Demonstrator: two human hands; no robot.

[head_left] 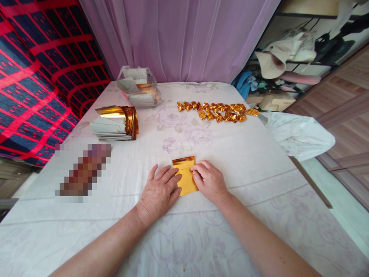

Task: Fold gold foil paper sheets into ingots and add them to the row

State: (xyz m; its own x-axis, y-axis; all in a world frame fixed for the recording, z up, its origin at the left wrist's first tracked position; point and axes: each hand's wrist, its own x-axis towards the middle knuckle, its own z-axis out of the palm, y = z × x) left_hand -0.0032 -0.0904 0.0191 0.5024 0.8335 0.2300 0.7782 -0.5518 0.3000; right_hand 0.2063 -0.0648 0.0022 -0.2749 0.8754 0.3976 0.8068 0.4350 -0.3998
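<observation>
Both forearms reach in from the lower frame; my left hand (161, 190) and right hand (209, 181) press flat fingers on the gold paper (186, 175), pinning it to the tabletop (259, 161) at frame centre.

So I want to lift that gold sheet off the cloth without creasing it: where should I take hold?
Probably the far edge of the gold sheet: it lies flat, the left hand and right hand cover its sides, and only that edge is free. Pinch it from behind.
</observation>
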